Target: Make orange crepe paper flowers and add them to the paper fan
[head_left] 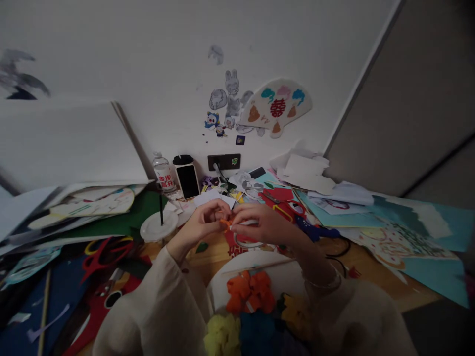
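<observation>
My left hand (205,220) and my right hand (264,225) meet over the middle of the desk, fingers bent inward. Pinched between their fingertips is a small piece of orange paper (226,224), mostly hidden by the fingers. Just below them lies a white rounded board (226,277) with a thin stick (256,267) across it. Orange paper flowers (250,291) sit on this board, with yellow (222,335), blue (260,332) and dark yellow (296,314) ones closer to me. A red cut-out character (237,251) shows beneath my hands.
Left are red-handled scissors (107,254) and a white lidded cup with a dark straw (159,226). A water bottle (163,173) and a phone (187,181) stand by the wall. To the right, more scissors (284,205), a blue glue gun (315,230) and painted sheets (404,242) lie about.
</observation>
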A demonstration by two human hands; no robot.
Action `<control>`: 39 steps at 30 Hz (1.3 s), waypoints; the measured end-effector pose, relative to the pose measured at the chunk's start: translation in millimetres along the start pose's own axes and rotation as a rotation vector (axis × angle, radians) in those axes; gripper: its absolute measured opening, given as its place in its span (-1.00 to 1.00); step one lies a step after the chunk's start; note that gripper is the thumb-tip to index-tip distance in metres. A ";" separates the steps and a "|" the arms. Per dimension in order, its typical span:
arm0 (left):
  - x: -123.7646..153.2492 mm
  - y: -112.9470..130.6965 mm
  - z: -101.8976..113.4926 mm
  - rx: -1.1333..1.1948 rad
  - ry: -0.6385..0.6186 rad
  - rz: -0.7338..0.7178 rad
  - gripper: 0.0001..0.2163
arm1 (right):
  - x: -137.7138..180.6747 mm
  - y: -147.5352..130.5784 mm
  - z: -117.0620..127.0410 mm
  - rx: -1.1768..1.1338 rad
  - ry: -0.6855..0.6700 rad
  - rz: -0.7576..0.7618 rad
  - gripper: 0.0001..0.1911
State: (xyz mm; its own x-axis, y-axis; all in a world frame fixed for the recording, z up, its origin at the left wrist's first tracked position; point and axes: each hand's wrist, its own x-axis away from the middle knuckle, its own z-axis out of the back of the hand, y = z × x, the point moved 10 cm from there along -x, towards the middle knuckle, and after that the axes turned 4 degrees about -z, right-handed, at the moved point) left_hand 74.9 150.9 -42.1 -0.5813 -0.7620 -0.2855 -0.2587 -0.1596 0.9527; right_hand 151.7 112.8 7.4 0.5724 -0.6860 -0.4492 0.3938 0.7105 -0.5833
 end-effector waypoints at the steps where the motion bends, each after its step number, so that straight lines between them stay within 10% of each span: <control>1: -0.3 -0.1 0.0 0.020 0.001 0.001 -0.78 | -0.6 0.4 -0.1 -0.034 -0.004 0.003 -0.89; 22: 5.1 -10.7 25.5 0.348 0.322 0.150 -0.67 | -2.5 3.7 15.4 -0.202 0.113 -0.058 -0.87; 29: 2.1 -2.3 4.7 0.026 0.214 0.104 -0.76 | 0.1 11.1 29.2 -0.215 0.266 -0.120 -0.86; 39: 9.1 20.7 20.4 -0.098 0.413 -0.028 -0.77 | 12.1 1.8 50.5 -0.149 0.406 -0.078 -0.82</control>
State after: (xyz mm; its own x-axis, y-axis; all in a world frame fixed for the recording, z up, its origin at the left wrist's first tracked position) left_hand 48.6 153.4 -27.1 -0.2119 -0.9408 -0.2645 -0.1835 -0.2275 0.9563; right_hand 195.7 113.7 35.1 0.2038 -0.7641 -0.6120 0.2996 0.6438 -0.7041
